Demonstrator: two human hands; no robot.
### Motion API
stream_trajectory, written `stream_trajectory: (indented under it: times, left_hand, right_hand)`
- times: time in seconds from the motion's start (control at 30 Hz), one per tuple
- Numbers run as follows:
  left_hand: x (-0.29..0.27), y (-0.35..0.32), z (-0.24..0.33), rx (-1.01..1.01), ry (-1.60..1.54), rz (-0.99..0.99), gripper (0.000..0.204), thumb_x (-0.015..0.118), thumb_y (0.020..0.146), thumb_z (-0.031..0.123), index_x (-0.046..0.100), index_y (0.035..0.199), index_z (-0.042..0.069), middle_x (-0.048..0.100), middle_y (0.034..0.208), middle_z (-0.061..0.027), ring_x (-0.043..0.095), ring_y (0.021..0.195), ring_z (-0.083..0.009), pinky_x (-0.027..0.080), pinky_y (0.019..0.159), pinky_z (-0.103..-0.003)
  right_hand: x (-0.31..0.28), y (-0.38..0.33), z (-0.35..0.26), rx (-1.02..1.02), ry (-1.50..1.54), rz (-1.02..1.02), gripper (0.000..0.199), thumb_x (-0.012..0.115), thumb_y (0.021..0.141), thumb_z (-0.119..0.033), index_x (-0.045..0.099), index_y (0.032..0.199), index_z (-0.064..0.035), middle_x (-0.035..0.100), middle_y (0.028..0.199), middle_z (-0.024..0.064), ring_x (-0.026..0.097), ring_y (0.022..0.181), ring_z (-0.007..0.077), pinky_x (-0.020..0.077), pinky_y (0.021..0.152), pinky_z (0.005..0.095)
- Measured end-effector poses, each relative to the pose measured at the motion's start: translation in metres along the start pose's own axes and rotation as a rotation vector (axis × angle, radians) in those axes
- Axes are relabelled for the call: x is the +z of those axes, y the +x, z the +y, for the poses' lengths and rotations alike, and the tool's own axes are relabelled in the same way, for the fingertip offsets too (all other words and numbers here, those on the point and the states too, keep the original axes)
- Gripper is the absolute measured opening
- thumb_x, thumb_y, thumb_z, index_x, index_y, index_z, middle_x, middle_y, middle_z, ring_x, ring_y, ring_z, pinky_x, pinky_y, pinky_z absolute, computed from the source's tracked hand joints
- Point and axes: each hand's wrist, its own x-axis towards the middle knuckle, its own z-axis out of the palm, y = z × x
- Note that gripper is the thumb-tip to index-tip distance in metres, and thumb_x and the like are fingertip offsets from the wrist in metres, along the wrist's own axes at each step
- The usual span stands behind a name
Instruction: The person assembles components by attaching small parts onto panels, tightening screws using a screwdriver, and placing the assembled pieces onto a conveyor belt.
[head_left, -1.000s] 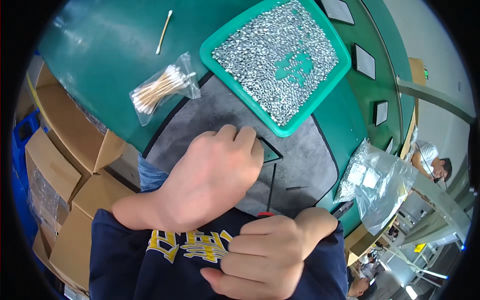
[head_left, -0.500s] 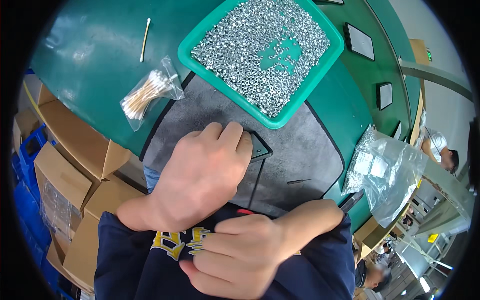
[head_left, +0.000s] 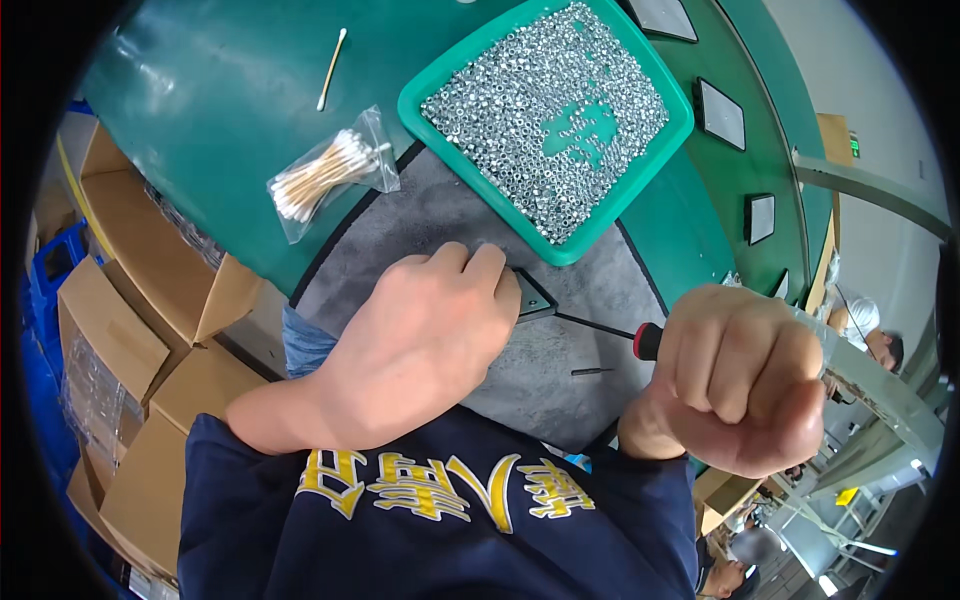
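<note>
The left hand [head_left: 420, 345] presses flat on a small, stiff dark plate [head_left: 530, 297], probably light and best steadied from above, while the right hand [head_left: 745, 385] fists a screwdriver [head_left: 600, 327].

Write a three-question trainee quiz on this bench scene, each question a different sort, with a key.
1. True or false: the green tray holds small silvery metal parts.
2. Which hand grips the screwdriver? A) left hand B) right hand C) neither
3. Fill in: the bag of cotton swabs lies on the green table top, to the ____ of the tray.

Key
1. True.
2. B: the right hand is fisted round the handle, while the left hand presses on a small dark flat part on the grey mat.
3. Left.
</note>
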Motion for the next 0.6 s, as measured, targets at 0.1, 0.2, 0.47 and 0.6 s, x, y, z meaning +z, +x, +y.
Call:
stream_trajectory:
  times: [0.1, 0.2, 0.47, 0.6]
  left_hand:
    - [0.003, -0.001, 0.0, 0.03, -0.004, 0.099, 0.008, 0.064, 0.079, 0.007, 0.063, 0.086, 0.003, 0.058, 0.089, -0.0131, 0.056, 0.072, -0.026, 0.049, 0.062, -0.037]
    - [-0.001, -0.001, -0.001, 0.007, -0.014, 0.034, 0.013, 0.064, 0.082, 0.007, 0.064, 0.094, 0.003, 0.057, 0.093, -0.0115, 0.056, 0.076, -0.0262, 0.05, 0.067, -0.037]
    - [-0.002, -0.002, 0.002, -0.052, 0.037, -0.039, 0.017, 0.063, 0.085, 0.008, 0.064, 0.102, 0.004, 0.057, 0.097, -0.0095, 0.057, 0.08, -0.0264, 0.051, 0.072, -0.037]
    - [-0.002, 0.0, -0.001, -0.042, -0.001, -0.056, 0.018, 0.064, 0.085, 0.008, 0.065, 0.103, 0.004, 0.058, 0.098, -0.009, 0.057, 0.08, -0.0262, 0.051, 0.072, -0.037]
  right_hand:
    - [-0.005, 0.009, 0.006, 0.05, 0.147, -0.219, 0.038, 0.063, 0.092, -0.022, 0.055, 0.056, -0.0169, 0.055, 0.055, -0.003, 0.043, 0.036, 0.0103, 0.0348, 0.037, 0.0213]
    - [-0.002, 0.012, 0.015, 0.058, 0.185, -0.307, 0.04, 0.06, 0.094, -0.024, 0.053, 0.055, -0.0184, 0.054, 0.053, -0.0037, 0.04, 0.034, 0.0099, 0.0349, 0.036, 0.0211]
    - [-0.008, 0.021, 0.017, 0.106, 0.157, -0.608, 0.045, 0.052, 0.099, -0.029, 0.051, 0.054, -0.02, 0.05, 0.049, -0.0049, 0.038, 0.032, 0.0094, 0.0379, 0.035, 0.0202]
    - [0.003, 0.004, 0.015, -0.009, 0.051, -0.148, 0.045, 0.051, 0.098, -0.028, 0.052, 0.054, -0.0181, 0.047, 0.047, -0.004, 0.036, 0.032, 0.0094, 0.0343, 0.034, 0.02]
